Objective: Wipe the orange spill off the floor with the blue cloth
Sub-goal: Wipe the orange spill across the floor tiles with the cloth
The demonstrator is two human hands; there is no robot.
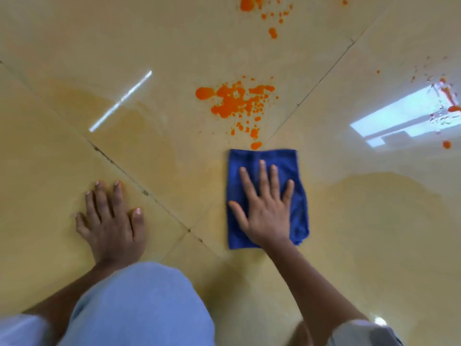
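Note:
A folded blue cloth (296, 176) lies flat on the glossy tan tile floor (62, 151). My right hand (267, 208) presses on it, palm down with fingers spread. The cloth's far edge touches one drop of the orange spill (233, 101), whose main splatter lies just beyond it. More orange patches sit at the top (250, 2) and at the right (446, 144). My left hand (112, 218) rests flat on the bare floor to the left, fingers spread, holding nothing.
My knee in light blue trousers (139, 305) fills the bottom middle. Dark grout lines (144, 192) cross the floor diagonally. A bright window reflection (396, 118) lies on the tile at right, with red-orange splashes over it. A faint yellowish smear covers the tiles at left.

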